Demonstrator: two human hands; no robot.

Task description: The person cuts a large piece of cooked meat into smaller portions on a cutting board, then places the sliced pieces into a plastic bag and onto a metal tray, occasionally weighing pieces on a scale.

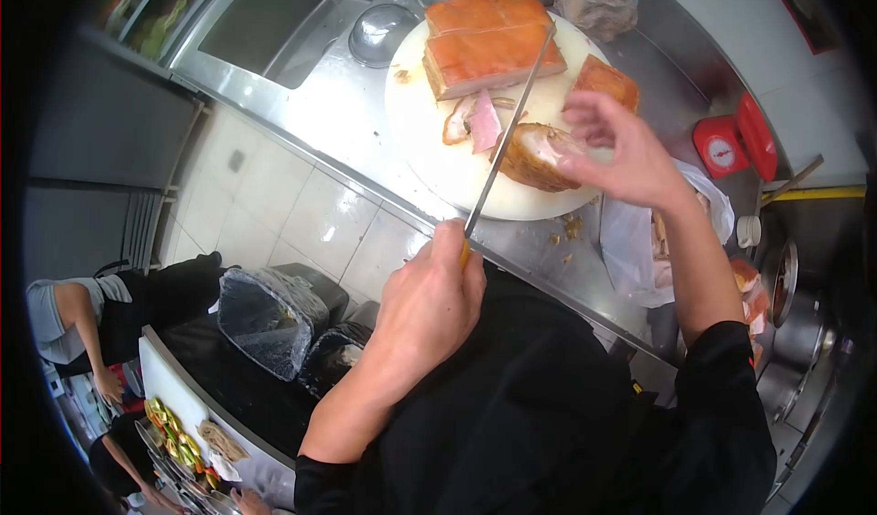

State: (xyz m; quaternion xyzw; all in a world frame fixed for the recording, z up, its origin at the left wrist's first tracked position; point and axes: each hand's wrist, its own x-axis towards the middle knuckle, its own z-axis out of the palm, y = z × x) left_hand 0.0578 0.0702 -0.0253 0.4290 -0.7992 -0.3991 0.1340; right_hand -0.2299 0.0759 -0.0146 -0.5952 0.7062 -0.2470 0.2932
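My left hand (425,300) is closed around the yellow handle of a long knife (513,122). The blade slants up and away over a round white cutting board (411,140). Close to my right hand (630,154), a browned chunk of roast meat (539,169) lies on the board. This hand's fingers are curled but apart, its thumb by the chunk; whether it touches cannot be made out. Behind the blade sits a large slab of meat with orange skin (484,53). Pink and pale slices (484,122) lie before it, and another orange-skinned piece (607,84) is beyond my right fingers.
The board rests on a steel counter (356,140) with a sink (274,35). Metal bowls (384,35), a red scale (722,154) and a plastic bag of meat (630,241) surround it. Lined bins (265,318) stand behind left; other people (68,318) work beyond.
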